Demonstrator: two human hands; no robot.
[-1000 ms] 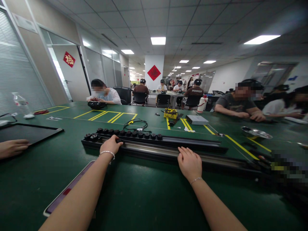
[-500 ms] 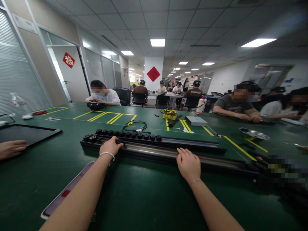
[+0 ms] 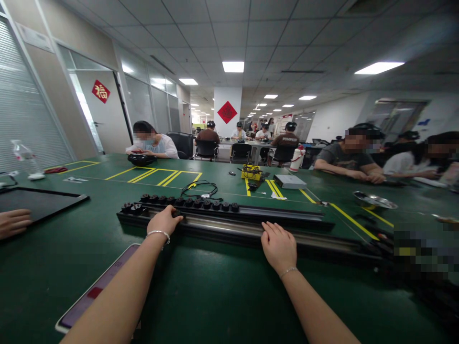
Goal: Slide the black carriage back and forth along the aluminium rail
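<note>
Near rail (image 3: 222, 226), long axis approx. L-R

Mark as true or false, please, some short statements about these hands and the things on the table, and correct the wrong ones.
1. The left hand is at the nearer black rail, toward its left end. True.
2. The right hand holds a bottle. False: it rests on the nearer black rail.
3. A row of black pieces lines the left part of the farther rail. True.
4. The phone lies right of the right forearm. False: it lies by the left forearm, which partly hides it.
5. Yellow tape marks the green tabletop. True.
</note>
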